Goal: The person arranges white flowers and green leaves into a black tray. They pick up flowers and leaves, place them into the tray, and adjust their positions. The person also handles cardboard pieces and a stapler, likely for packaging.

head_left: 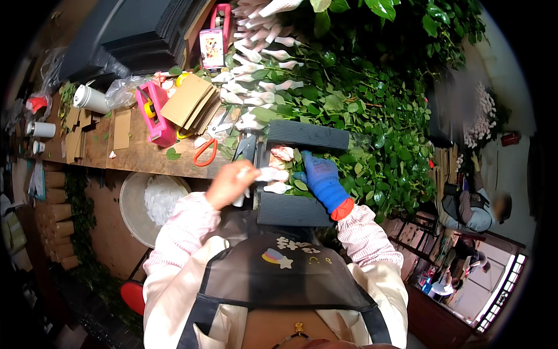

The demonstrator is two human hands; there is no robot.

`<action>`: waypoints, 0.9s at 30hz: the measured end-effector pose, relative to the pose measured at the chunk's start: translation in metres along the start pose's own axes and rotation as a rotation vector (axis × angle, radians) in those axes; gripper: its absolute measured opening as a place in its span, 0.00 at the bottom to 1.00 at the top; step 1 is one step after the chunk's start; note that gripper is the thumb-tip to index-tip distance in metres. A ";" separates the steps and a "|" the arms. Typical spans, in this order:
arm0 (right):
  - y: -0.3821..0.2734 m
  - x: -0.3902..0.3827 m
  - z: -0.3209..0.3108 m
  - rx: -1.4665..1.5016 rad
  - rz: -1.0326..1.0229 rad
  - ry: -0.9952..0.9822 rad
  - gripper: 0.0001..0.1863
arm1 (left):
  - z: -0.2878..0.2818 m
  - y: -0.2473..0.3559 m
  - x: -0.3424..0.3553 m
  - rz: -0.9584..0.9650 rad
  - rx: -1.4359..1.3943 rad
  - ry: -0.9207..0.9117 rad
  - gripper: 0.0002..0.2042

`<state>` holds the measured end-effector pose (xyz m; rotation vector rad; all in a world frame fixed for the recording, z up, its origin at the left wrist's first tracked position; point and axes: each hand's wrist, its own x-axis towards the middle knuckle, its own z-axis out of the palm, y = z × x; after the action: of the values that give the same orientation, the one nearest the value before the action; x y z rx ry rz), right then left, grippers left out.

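My bare left hand [235,180] has its fingers closed on a white sleeve [272,174] over a rose head. My right hand [319,179], in a blue glove with a red cuff, lies on leafy stems, index finger and thumb apart. Pink-white rose heads [282,152] and another white sleeved bud [277,188] lie between two dark ribbed blocks [308,135]. Orange-handled scissors [206,152] and dark-bladed shears [244,148] are left of the upper block.
The wooden table [139,160] holds cardboard pieces [186,99], a pink tape dispenser [157,116] and sleeved roses [250,58]. A tub [131,206] of white material stands below left. Leafy stems [378,128] fill the right. Other people [471,209] are at far right.
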<state>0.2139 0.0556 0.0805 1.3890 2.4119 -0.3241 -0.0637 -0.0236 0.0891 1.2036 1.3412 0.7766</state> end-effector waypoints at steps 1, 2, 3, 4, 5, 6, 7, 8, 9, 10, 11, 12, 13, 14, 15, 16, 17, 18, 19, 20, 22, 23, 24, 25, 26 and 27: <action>-0.003 -0.002 -0.002 -0.002 -0.023 0.052 0.41 | -0.014 0.000 -0.005 -0.111 -0.122 0.029 0.10; -0.003 -0.008 -0.010 0.048 0.002 0.050 0.37 | -0.017 -0.011 -0.006 0.050 -0.096 0.105 0.09; -0.007 -0.016 -0.037 0.096 0.012 0.043 0.34 | -0.021 -0.018 -0.011 0.019 -0.107 0.112 0.09; -0.010 -0.024 -0.056 0.144 0.029 0.034 0.30 | -0.025 -0.025 -0.013 -0.007 -0.117 0.106 0.10; -0.010 -0.030 -0.065 0.206 -0.052 0.080 0.27 | -0.022 -0.023 -0.015 -0.058 -0.048 0.076 0.11; -0.011 -0.036 -0.072 0.264 -0.133 0.125 0.24 | -0.016 -0.020 -0.015 -0.107 0.017 0.045 0.12; -0.011 -0.041 -0.074 0.320 -0.205 0.173 0.21 | -0.009 -0.016 -0.011 -0.151 0.081 0.007 0.13; -0.012 -0.041 -0.064 0.326 -0.286 0.121 0.15 | 0.000 -0.011 -0.007 -0.089 0.142 0.025 0.18; -0.013 -0.038 -0.054 0.265 -0.298 0.034 0.15 | 0.007 -0.011 -0.002 -0.094 0.198 -0.056 0.23; -0.015 -0.033 -0.044 0.203 -0.316 -0.054 0.15 | 0.012 -0.008 0.004 -0.091 0.276 -0.167 0.23; -0.018 -0.029 -0.039 0.139 -0.334 -0.141 0.15 | 0.015 -0.007 0.007 -0.089 0.354 -0.277 0.22; -0.022 -0.024 -0.038 0.090 -0.303 -0.214 0.15 | 0.022 -0.012 0.008 -0.012 0.451 -0.287 0.21; -0.024 -0.021 -0.036 0.073 -0.296 -0.222 0.16 | 0.023 -0.018 0.007 -0.021 0.407 -0.280 0.20; -0.025 -0.019 -0.034 0.055 -0.288 -0.230 0.16 | 0.025 -0.022 0.006 -0.030 0.364 -0.273 0.19; -0.026 -0.018 -0.031 0.041 -0.273 -0.238 0.17 | 0.027 -0.019 0.006 -0.035 0.321 -0.274 0.18; -0.027 -0.017 -0.026 0.031 -0.282 -0.218 0.17 | 0.030 -0.019 0.001 0.019 0.299 -0.209 0.15; -0.028 -0.015 -0.019 0.021 -0.291 -0.198 0.17 | 0.032 -0.016 -0.002 -0.070 0.241 -0.205 0.15; -0.028 -0.014 -0.014 0.009 -0.296 -0.178 0.17 | 0.033 -0.009 -0.004 -0.155 0.181 -0.202 0.14; -0.028 -0.013 -0.009 -0.011 -0.282 -0.187 0.16 | 0.035 -0.006 -0.006 -0.239 0.121 -0.200 0.14; -0.029 -0.012 -0.005 -0.030 -0.268 -0.196 0.16 | 0.043 -0.020 -0.007 -0.191 0.080 -0.144 0.12; -0.032 -0.008 -0.008 -0.064 -0.264 -0.242 0.14 | 0.054 -0.032 -0.010 -0.080 0.009 -0.025 0.12; -0.034 -0.007 -0.014 -0.076 -0.269 -0.280 0.13 | 0.060 -0.037 -0.011 -0.025 -0.026 0.035 0.12; -0.035 -0.007 -0.019 -0.090 -0.272 -0.317 0.12 | 0.065 -0.047 -0.012 -0.061 -0.164 0.053 0.11; -0.035 -0.007 -0.020 -0.084 -0.280 -0.303 0.12 | 0.070 -0.054 -0.012 -0.098 -0.302 0.072 0.11; -0.034 -0.009 -0.022 -0.080 -0.289 -0.290 0.12 | 0.074 -0.061 -0.013 -0.135 -0.441 0.092 0.10; -0.034 -0.010 -0.023 -0.072 -0.299 -0.279 0.12 | 0.075 -0.059 -0.017 -0.140 -0.506 0.146 0.10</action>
<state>0.1847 0.0389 0.1060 0.8844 2.3643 -0.4663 -0.0056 -0.0694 0.0261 0.6586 1.2298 1.0404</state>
